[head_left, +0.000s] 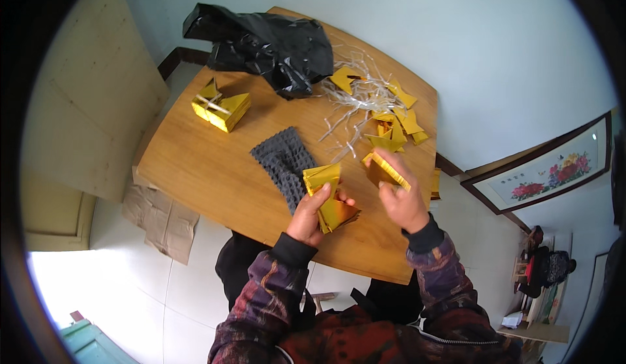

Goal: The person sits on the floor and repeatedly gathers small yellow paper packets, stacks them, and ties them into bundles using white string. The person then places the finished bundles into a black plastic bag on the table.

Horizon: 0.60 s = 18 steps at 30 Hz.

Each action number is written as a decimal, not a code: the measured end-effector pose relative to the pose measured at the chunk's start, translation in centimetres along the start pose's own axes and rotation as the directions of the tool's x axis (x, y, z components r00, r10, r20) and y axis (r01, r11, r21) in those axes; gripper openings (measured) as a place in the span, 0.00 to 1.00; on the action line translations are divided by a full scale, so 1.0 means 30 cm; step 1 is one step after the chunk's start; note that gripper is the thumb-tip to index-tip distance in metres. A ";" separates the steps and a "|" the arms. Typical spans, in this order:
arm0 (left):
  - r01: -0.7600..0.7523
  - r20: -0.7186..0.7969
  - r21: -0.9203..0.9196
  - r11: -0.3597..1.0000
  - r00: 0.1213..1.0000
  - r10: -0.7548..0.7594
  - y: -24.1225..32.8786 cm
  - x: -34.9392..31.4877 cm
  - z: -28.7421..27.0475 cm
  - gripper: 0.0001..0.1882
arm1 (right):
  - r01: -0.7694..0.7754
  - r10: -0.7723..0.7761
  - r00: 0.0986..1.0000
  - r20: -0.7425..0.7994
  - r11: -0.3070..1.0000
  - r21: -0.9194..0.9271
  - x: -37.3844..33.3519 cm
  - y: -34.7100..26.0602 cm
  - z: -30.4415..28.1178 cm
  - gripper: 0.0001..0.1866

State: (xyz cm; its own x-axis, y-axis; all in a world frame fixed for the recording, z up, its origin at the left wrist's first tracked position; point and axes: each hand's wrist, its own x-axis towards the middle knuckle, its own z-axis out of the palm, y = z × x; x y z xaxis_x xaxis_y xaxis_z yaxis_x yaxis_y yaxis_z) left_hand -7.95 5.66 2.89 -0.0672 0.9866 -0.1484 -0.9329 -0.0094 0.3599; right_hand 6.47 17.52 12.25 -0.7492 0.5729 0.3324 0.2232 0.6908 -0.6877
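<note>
My left hand (308, 218) is closed around a bundle of folded gold paper pieces (336, 214), its thumb pressed on the near side. My right hand (404, 205) grips a smaller stack of folded gold paper (389, 172) by its lower edge, a little to the right and apart from the left bundle. Beneath and beside the left bundle lies a dark grey textured cloth (282, 157). Beyond my right hand, loose folded gold pieces (407, 121) are heaped along the right side of the wooden table (215, 155).
Thin clear plastic strips (358, 100) tangle among the loose pieces. A crumpled black plastic bag (274, 41) covers the table's far left. Another gold stack (225, 113), with pale strips across it, stands near the left edge. Flattened cardboard (163, 220) lies on the floor.
</note>
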 end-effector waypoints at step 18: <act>-0.020 0.169 -0.114 0.993 0.985 0.040 -0.004 -0.056 -0.001 0.28 | 0.469 -0.417 0.859 0.298 0.874 -0.129 0.052 -0.111 0.042 0.12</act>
State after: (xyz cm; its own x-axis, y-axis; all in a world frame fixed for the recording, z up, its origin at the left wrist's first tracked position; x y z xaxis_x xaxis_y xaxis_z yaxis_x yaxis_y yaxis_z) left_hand -7.74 4.01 3.07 -0.0433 0.9988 0.0241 -0.9657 -0.0481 0.2553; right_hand 3.79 15.55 14.24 -0.9223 0.0728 0.3797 -0.0757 0.9292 -0.3618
